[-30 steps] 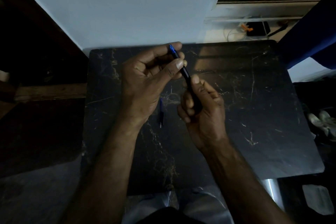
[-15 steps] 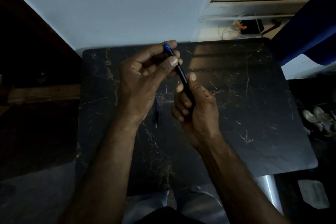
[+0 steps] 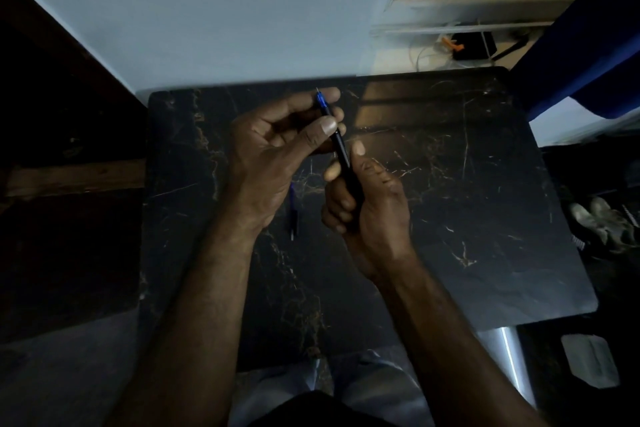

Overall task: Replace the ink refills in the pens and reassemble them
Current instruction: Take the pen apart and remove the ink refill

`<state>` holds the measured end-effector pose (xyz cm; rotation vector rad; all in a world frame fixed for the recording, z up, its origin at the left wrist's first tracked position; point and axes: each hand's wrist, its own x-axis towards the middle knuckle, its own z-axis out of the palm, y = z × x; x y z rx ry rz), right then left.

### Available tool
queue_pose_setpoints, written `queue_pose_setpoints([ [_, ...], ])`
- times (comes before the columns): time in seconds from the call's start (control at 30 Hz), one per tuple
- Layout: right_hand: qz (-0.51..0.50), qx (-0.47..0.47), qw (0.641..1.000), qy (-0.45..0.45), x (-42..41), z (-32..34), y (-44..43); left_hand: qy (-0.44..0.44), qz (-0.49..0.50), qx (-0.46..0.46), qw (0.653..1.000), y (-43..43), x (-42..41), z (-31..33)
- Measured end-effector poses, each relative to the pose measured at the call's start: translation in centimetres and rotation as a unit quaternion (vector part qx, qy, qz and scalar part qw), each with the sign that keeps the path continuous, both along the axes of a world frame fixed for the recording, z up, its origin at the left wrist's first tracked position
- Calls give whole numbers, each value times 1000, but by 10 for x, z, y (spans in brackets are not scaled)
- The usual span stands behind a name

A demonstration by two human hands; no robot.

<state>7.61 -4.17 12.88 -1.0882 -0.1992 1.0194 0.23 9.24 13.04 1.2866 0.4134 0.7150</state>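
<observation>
A black pen [image 3: 341,151] with a blue tip section is held above the dark marble table [image 3: 450,184], slanting from upper left to lower right. My left hand [image 3: 277,149] pinches the blue front end between thumb and fingers. My right hand [image 3: 367,204] grips the black barrel's lower part in its curled fingers, thumb along the barrel. A second pen piece [image 3: 293,215], blue and black, lies on the table between my wrists, partly hidden by my left hand.
A pale wall stands beyond the table's far edge. A blue cloth [image 3: 588,45] hangs at the upper right, with cables and a dark box [image 3: 474,45] on the floor nearby. Shoes [image 3: 602,225] lie on the floor to the right.
Both hands keep their hold on the pen, which stands slightly steeper. My right thumb has shifted along the barrel. The view has drifted a little.
</observation>
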Motion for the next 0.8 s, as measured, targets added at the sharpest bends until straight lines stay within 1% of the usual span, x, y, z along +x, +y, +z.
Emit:
queue_pose_setpoints([
  [0.13, -21, 4, 997, -69, 2, -2, -5, 10, 9, 15, 1000, 0, -2, -3],
  [0.2, -29, 18, 996, -80, 2, -2, -5, 10, 13, 11, 1000, -1, -1, -4],
  [0.27, -17, 26, 998, -57, 2, -2, -4, 7, 12, 5, 1000, -3, -1, -5],
  [0.37, 17, 20, 1000, 15, 1, 0, -4, 0, -4, -24, 1000, -3, -3, -5],
  [0.43, 44, 1, 999, 25, 0, 0, -5, 4, -7, -26, 1000, -3, -5, -6],
  [0.53, 41, -20, 998, -41, -2, -2, -5, 19, 3, -8, 1000, -3, -8, -7],
  [0.63, 7, -8, 995, -95, -5, -3, -3, 23, 13, -8, 1000, -4, -9, -9],
  [0.7, 3, 18, 996, -85, -7, -1, -2, 19, 12, -7, 1000, -4, -10, -10],
  [0.8, 17, 53, 998, -16, -11, 2, -2, 5, -2, -13, 1000, -5, -10, -10],
])
